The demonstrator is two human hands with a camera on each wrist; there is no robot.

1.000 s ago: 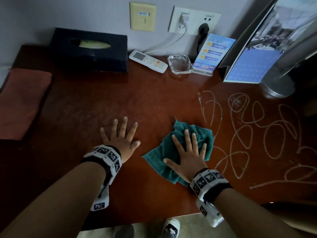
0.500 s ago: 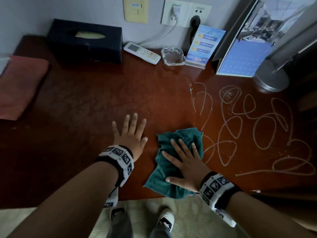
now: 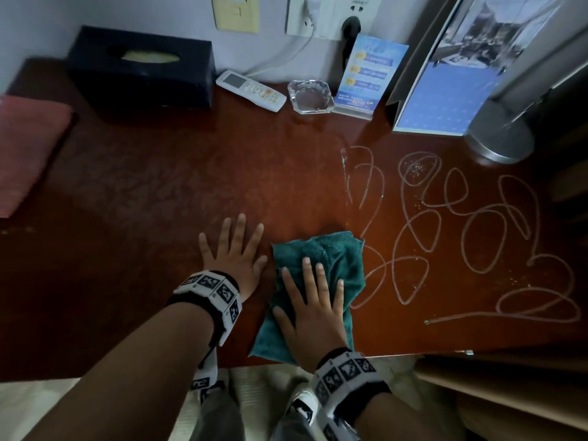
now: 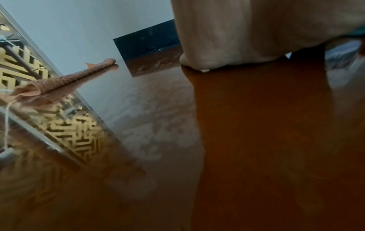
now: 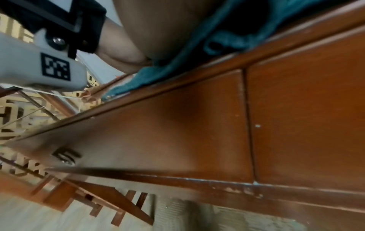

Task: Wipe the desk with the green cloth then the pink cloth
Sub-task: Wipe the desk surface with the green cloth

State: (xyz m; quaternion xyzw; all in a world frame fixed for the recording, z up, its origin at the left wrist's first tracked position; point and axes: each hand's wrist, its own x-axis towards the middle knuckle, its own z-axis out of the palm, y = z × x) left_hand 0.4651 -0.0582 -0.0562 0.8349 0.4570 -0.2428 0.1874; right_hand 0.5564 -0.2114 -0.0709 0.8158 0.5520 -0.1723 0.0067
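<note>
The green cloth (image 3: 331,262) lies crumpled near the front edge of the dark red desk (image 3: 152,192). My right hand (image 3: 313,300) presses flat on it with straight, spread fingers. My left hand (image 3: 234,253) rests flat on the bare desk just left of the cloth, fingers spread. The folded pink cloth (image 3: 28,148) lies at the desk's far left edge, also in the left wrist view as pink cloth (image 4: 65,79). White looping scribbles (image 3: 461,230) cover the desk's right half. In the right wrist view the green cloth (image 5: 217,42) overhangs the desk's front edge.
Along the back wall stand a black tissue box (image 3: 140,68), a white remote (image 3: 251,90), a glass ashtray (image 3: 310,97), a blue sign card (image 3: 366,74), a standing calendar (image 3: 461,68) and a metal lamp base (image 3: 499,135). Drawer fronts (image 5: 158,132) sit below the desk edge.
My right hand has drawn the green cloth toward the front edge of the desk and a little left. My left hand has stayed flat on the desk beside it.
</note>
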